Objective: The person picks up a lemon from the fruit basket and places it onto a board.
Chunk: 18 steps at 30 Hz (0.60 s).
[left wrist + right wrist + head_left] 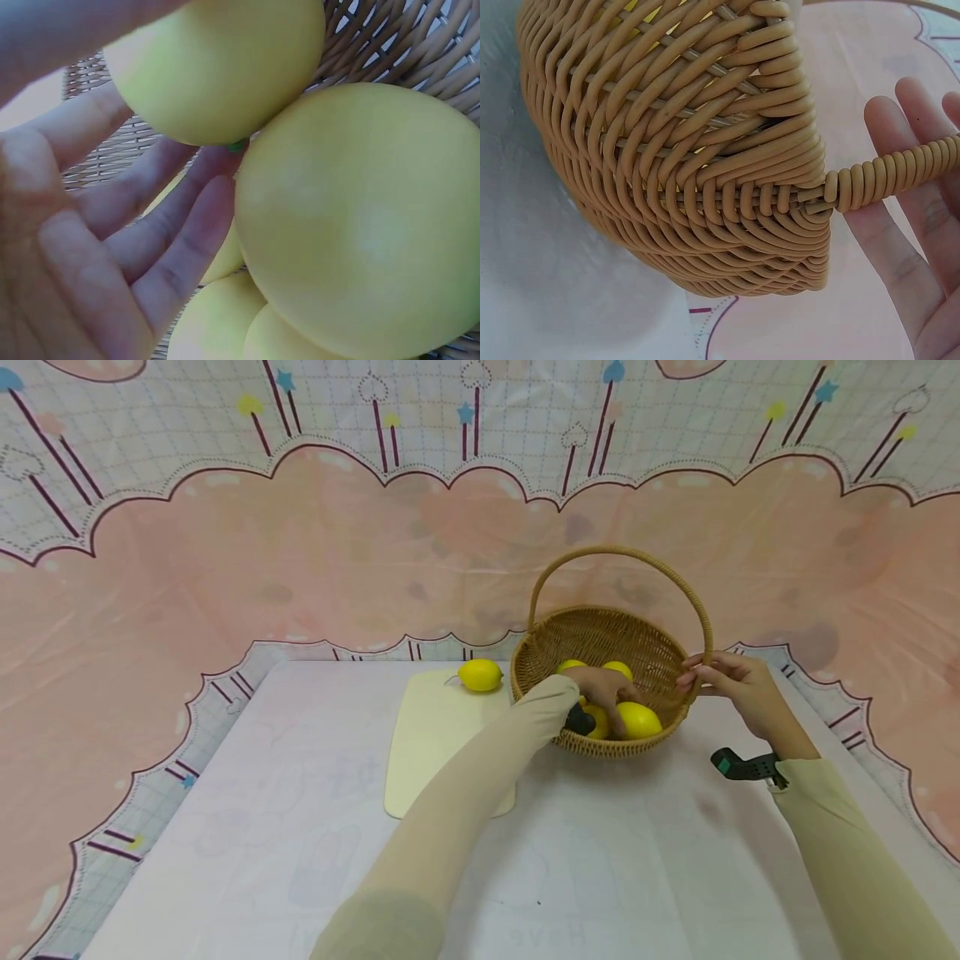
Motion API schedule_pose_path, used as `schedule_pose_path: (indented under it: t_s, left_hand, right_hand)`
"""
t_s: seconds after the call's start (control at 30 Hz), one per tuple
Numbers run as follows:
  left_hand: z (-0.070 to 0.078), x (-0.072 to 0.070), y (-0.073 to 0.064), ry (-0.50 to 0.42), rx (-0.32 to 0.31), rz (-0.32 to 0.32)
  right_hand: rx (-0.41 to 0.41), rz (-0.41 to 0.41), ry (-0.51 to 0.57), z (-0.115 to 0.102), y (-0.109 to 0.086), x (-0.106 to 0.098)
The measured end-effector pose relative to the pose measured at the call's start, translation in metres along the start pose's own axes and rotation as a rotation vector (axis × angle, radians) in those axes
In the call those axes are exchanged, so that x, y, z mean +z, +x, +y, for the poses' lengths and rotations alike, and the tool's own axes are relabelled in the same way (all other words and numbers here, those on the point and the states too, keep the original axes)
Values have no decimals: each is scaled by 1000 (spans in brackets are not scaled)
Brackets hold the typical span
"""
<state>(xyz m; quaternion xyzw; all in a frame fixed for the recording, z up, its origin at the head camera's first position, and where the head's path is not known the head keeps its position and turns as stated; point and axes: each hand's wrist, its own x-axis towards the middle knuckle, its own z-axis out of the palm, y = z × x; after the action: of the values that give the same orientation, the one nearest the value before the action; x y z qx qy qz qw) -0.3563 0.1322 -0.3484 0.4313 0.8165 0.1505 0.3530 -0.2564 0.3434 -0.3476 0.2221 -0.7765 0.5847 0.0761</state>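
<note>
A wicker basket with a tall arched handle holds several yellow lemons. My left hand reaches down into it among the fruit. In the left wrist view, its thumb and fingers curve round one smooth lemon, while a second lemon lies close against the fingertips. More fruit shows beneath, partly hidden. At the basket's right side, my right hand holds the foot of the handle between thumb and fingers. The right wrist view shows the coiled handle crossing in front of its fingers.
Left of the basket lies a cream cutting board, with one lemon at its far end. A white cloth covers the table, and a patterned pink sheet rises behind it. A black device is strapped on the right wrist.
</note>
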Motion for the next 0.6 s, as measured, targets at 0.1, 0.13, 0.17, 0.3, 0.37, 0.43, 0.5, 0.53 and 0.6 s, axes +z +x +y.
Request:
schedule_pose_path:
  t_s: [0.1, 0.13, 0.17, 0.3, 0.37, 0.43, 0.5, 0.53, 0.6]
  left_hand:
    - [-1, 0, -1, 26, 3, 10]
    - [-2, 0, -1, 31, 10, 12]
    - [-2, -1, -1, 33, 11, 14]
    - [-4, -1, -3, -2, 14, 24]
    - [-5, -1, -2, -11, 23, 22]
    - [-6, -1, -1, -21, 35, 15]
    - [-6, -1, -1, -29, 43, 9]
    - [-6, 0, -1, -29, 50, 7]
    - [-6, 0, -1, -36, 56, 7]
  right_hand:
    - [-5, -4, 2, 0, 0, 0]
    - [-6, -5, 3, 1, 0, 0]
    - [-7, -5, 6, 1, 0, 0]
    - [-6, -5, 10, 1, 0, 0]
    - [-3, -4, 11, 1, 0, 0]
    - [1, -2, 4, 1, 0, 0]
    - [4, -1, 1, 1, 0, 0]
    - [5, -1, -2, 1, 0, 0]
    - [4, 1, -5, 1, 0, 0]
